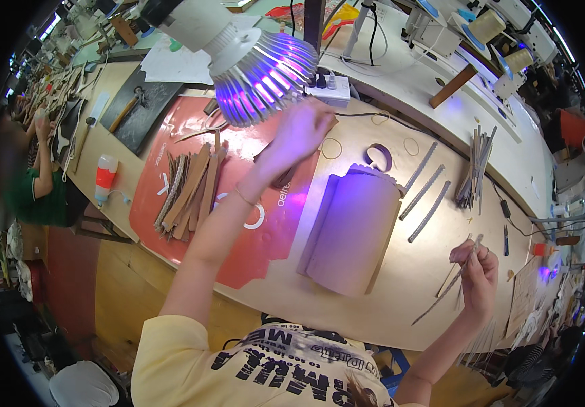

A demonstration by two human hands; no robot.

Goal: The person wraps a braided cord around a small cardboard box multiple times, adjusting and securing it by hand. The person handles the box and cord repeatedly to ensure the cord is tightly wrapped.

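Observation:
My left hand (304,129) is stretched far forward under the lamp, its fingers curled down. A bit of brown material shows beside the fingertips, but what they hold is hidden. Below that wrist lie dark brown strips (283,178) on a red sheet (238,252). At the right, my right hand (478,277) pinches a thin grey-brown braided strip (447,290), which slants down to the left. Between my hands stands a curved brown board form (353,234) with a scalloped far edge. Several short braided strips (422,203) lie to its right.
A finned lamp (262,74) hangs over the far side. Brown strips (194,190) lie bundled on the red sheet, near a red-and-white bottle (106,178). Dark strips (476,166) are piled at right. A hammer (126,112) lies far left. Another person (38,183) sits at left.

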